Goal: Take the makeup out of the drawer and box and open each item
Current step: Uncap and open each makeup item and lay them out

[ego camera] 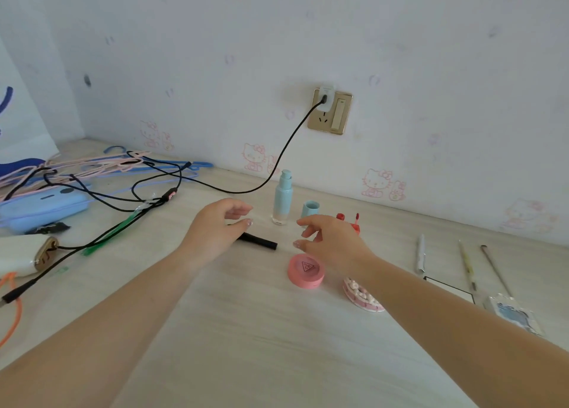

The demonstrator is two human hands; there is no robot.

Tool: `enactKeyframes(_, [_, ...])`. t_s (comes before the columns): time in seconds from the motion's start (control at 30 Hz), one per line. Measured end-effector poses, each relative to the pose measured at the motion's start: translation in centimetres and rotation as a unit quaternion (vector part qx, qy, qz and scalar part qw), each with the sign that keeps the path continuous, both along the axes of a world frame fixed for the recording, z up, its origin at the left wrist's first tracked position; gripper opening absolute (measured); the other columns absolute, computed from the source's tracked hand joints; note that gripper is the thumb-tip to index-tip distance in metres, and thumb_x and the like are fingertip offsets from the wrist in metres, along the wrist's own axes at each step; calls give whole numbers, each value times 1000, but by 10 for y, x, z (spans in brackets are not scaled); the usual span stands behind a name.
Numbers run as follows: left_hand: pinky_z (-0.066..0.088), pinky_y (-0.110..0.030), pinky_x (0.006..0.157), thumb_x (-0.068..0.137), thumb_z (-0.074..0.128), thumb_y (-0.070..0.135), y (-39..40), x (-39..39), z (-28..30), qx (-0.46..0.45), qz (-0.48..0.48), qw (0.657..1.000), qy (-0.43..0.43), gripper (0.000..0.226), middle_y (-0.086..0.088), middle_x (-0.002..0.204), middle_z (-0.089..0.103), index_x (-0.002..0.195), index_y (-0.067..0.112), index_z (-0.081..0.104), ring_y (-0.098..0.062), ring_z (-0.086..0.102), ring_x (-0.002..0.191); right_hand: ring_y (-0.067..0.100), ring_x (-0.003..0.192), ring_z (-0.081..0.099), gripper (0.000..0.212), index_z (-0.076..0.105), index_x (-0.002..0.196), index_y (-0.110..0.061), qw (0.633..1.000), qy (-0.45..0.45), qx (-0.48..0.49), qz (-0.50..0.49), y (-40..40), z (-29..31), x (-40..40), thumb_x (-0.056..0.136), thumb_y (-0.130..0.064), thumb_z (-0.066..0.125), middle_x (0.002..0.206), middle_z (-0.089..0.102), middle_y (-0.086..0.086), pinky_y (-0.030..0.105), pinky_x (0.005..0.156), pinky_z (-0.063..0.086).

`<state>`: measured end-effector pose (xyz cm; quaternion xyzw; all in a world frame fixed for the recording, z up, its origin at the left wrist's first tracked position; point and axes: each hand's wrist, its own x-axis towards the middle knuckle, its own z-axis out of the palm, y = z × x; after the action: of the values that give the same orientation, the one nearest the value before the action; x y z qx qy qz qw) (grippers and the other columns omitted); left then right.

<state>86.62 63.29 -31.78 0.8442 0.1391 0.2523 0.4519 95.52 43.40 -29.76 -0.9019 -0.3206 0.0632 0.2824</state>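
Mascara [258, 240], a slim black tube, lies flat on the desk [246, 330] with its long axis running left to right, its left end hidden under my left hand [215, 229]. That hand hovers over it, fingers loosely curled and holding nothing; it is the nearer one. My right hand [329, 241] hangs just beyond the tube's right end, fingers spread and empty too. I judge the next move is a pinch across the tube from above with the left, the right taking the free end to pull it open. Close behind stands the blue bottle [282, 199], already uncapped, with its cap [310, 209] beside it and the red gloss [354, 222] behind my right fingers. The pink compact [306, 270] sits near, just in front of the right hand. A careless sweep could tip the bottle.
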Motion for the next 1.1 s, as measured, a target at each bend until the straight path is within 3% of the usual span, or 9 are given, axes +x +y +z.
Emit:
enactKeyframes(0.27, [39,0,77,83,68,15,-98,24,30,47,-138,989,11,18,16,96,65,99,23,65,7,58,90,6,85,53,36,57,124,-29,995,-62,-3,-80,-97,10,18,88,-29,60,99,57,-14,22,78,41])
enactKeyframes(0.37, [40,-2,80,82,69,17,-134,41,30,60,-178,982,24,20,13,98,67,101,22,67,4,60,91,8,84,54,34,57,124,-27,988,-50,28,-144,-140,9,35,90,-26,58,97,59,-12,24,78,45])
enactKeyframes(0.6, [42,-4,79,85,66,19,-199,89,16,57,-229,969,78,18,15,98,64,102,25,65,4,58,91,13,82,55,35,56,125,-22,965,-19,96,-245,-216,0,79,91,-15,51,86,58,-14,15,60,39])
enactKeyframes(0.67, [45,-12,86,85,66,22,-213,106,11,54,-227,968,97,17,11,101,66,101,25,65,-2,60,95,12,82,55,34,57,124,-21,966,-12,86,-245,-225,-5,88,92,-15,50,87,58,-13,17,61,38])
enactKeyframes(0.77, [45,-24,94,85,65,26,-228,127,5,66,-212,964,144,22,7,106,65,107,23,65,-9,60,104,11,87,56,30,61,120,-22,971,-10,52,-231,-224,-12,98,93,-17,49,96,61,-9,22,81,44])
enactKeyframes(0.83, [44,-28,98,86,63,29,-236,142,1,97,-202,958,181,32,4,116,64,116,19,63,-12,58,112,14,102,59,28,65,116,-23,977,-21,9,-212,-220,-18,106,94,-19,49,110,65,-5,32,104,38])
enactKeyframes(0.87, [42,-29,100,86,63,32,-238,149,-1,116,-193,954,199,38,3,123,62,121,17,61,-14,56,116,16,111,57,28,64,117,-24,979,-33,-31,-200,-217,-20,108,94,-21,48,119,63,-4,34,107,35])
enactKeyframes(0.97, [39,-35,105,81,64,46,-243,164,-6,170,-163,936,260,54,2,133,57,126,17,58,-18,51,124,22,123,48,30,63,120,-27,973,-66,-135,-173,-206,-25,115,95,-25,46,130,55,-2,34,103,37])
enactKeyframes(1.1, [43,-39,101,72,67,52,-248,171,-10,179,-155,934,269,48,4,120,65,111,25,68,-19,54,118,29,120,47,35,61,123,-31,961,-95,-221,-137,-193,-33,119,96,-22,41,126,53,7,36,94,42])
